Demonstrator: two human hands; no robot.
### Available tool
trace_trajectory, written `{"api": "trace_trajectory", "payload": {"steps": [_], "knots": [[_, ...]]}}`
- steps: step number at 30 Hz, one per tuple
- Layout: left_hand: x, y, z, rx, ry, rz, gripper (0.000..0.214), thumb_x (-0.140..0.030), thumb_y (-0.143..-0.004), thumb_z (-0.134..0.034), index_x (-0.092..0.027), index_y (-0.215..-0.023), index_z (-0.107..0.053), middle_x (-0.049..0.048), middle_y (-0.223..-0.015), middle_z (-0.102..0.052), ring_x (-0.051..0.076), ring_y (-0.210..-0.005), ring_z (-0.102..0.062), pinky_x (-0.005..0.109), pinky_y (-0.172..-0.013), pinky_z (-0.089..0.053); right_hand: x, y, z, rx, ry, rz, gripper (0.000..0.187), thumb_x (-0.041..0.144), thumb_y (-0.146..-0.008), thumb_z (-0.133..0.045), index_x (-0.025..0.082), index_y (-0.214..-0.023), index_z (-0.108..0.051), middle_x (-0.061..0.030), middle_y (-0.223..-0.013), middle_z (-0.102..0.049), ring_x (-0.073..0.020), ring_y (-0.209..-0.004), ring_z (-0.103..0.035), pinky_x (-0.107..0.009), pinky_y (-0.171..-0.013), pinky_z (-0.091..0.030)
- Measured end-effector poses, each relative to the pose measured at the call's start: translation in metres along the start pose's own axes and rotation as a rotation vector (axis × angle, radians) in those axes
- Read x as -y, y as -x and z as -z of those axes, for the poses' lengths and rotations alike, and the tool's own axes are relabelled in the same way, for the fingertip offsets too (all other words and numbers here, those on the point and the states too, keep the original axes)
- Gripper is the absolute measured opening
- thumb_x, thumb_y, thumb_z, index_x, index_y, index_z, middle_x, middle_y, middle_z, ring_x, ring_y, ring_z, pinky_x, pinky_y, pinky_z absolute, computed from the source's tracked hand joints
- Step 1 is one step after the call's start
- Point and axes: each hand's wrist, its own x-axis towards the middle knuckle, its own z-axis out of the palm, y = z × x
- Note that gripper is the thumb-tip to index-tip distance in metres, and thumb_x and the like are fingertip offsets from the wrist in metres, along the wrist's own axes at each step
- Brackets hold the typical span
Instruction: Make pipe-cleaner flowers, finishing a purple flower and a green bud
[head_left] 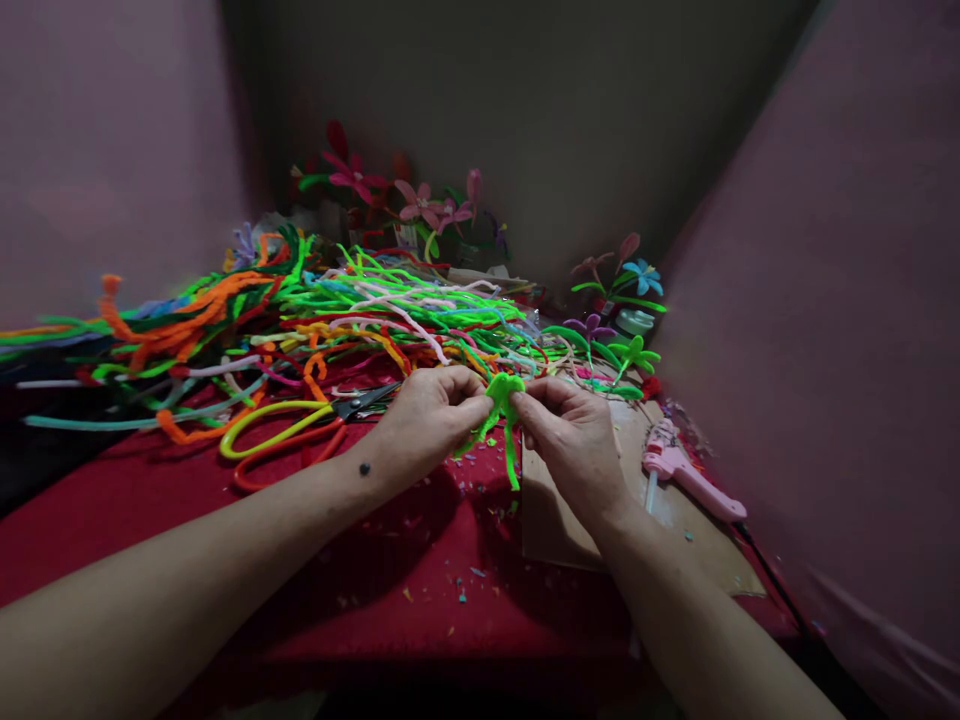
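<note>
Between my two hands is a bright green pipe cleaner (507, 385), bent into small loops at the top with loose ends hanging down. My left hand (439, 410) pinches its left side between thumb and forefinger. On the other side my right hand (566, 425) pinches it the same way, the fingertips of both hands close together. The piece is held up above the red cloth, in front of the heap of pipe cleaners. Scissors (289, 430) with yellow and red handles lie left of my left hand, blades partly behind the wrist.
A large heap of coloured pipe cleaners (420, 300) covers the table's back and left. A pink glue gun (694, 475) rests on cardboard (562, 515) at right, its cord running off the edge. Finished pipe-cleaner flowers (420, 203) stand behind. Scraps dot the red cloth (405, 620).
</note>
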Motion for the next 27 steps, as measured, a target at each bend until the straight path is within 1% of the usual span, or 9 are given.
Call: {"api": "trace_trajectory", "payload": {"steps": [5, 11, 15, 19, 22, 24, 27], "knots": [[0.0009, -0.0004, -0.0016, -0.007, 0.01, 0.034, 0.016, -0.022, -0.073, -0.054, -0.016, -0.058, -0.052, -0.0054, -0.041, -0.046, 0.005, -0.035, -0.036, 0.019, -0.037, -0.027, -0.0024, 0.0002, -0.0014, 0.012, -0.01, -0.025, 0.014, 0.027, -0.075, -0.06, 0.017, -0.065, -0.061, 0.0038, -0.054, -0.05, -0.007, -0.047, -0.04, -0.021, -0.044, -0.03], [0.0013, 0.0004, -0.0033, -0.004, 0.045, 0.068, 0.018, -0.02, -0.073, -0.056, -0.016, -0.056, -0.051, -0.0064, -0.039, -0.045, 0.004, -0.031, -0.035, 0.018, -0.035, -0.026, -0.0021, 0.0011, -0.0023, 0.001, 0.055, -0.011, 0.015, 0.026, -0.076, -0.059, 0.017, -0.066, -0.061, 0.0033, -0.055, -0.052, -0.0067, -0.048, -0.04, -0.021, -0.045, -0.031], [-0.0029, 0.0024, -0.0054, 0.0, 0.07, 0.117, 0.019, -0.018, -0.074, -0.055, -0.016, -0.055, -0.049, -0.0072, -0.037, -0.043, 0.004, -0.029, -0.034, 0.017, -0.034, -0.025, -0.0041, 0.0009, -0.0027, 0.012, 0.051, -0.006, 0.018, 0.028, -0.077, -0.059, 0.016, -0.064, -0.06, 0.0043, -0.052, -0.049, -0.0063, -0.046, -0.037, -0.021, -0.044, -0.029], [-0.0045, 0.0027, -0.0068, -0.012, 0.088, 0.153, 0.021, -0.018, -0.074, -0.055, -0.017, -0.055, -0.048, -0.0073, -0.037, -0.043, 0.004, -0.028, -0.034, 0.017, -0.032, -0.024, -0.0032, 0.0007, -0.0036, 0.011, 0.03, -0.034, 0.02, 0.032, -0.076, -0.061, 0.016, -0.065, -0.06, 0.0048, -0.048, -0.047, -0.0066, -0.044, -0.037, -0.021, -0.042, -0.028], [-0.0014, 0.0011, -0.006, -0.019, 0.118, 0.14, 0.021, -0.021, -0.075, -0.055, -0.017, -0.055, -0.048, -0.0069, -0.038, -0.043, 0.004, -0.029, -0.034, 0.017, -0.031, -0.024, 0.0011, 0.0013, -0.0038, 0.042, -0.016, -0.062, 0.02, 0.034, -0.076, -0.06, 0.016, -0.068, -0.06, 0.0046, -0.049, -0.048, -0.0067, -0.044, -0.039, -0.021, -0.041, -0.029], [0.0008, -0.0002, -0.0049, -0.031, 0.132, 0.128, 0.021, -0.022, -0.076, -0.055, -0.017, -0.056, -0.049, -0.0065, -0.039, -0.044, 0.004, -0.03, -0.034, 0.018, -0.031, -0.026, 0.0035, 0.0021, -0.0039, 0.072, -0.081, -0.088, 0.019, 0.034, -0.077, -0.06, 0.016, -0.07, -0.06, 0.0046, -0.051, -0.05, -0.0068, -0.044, -0.04, -0.02, -0.041, -0.03], [0.0023, -0.0009, -0.0035, -0.049, 0.135, 0.117, 0.023, -0.022, -0.076, -0.055, -0.017, -0.055, -0.048, -0.0061, -0.04, -0.044, 0.004, -0.031, -0.035, 0.017, -0.031, -0.027, 0.0032, 0.0031, -0.0043, 0.129, -0.195, -0.153, 0.019, 0.033, -0.076, -0.06, 0.017, -0.067, -0.058, 0.0055, -0.05, -0.049, -0.0062, -0.042, -0.04, -0.02, -0.04, -0.03]]}}
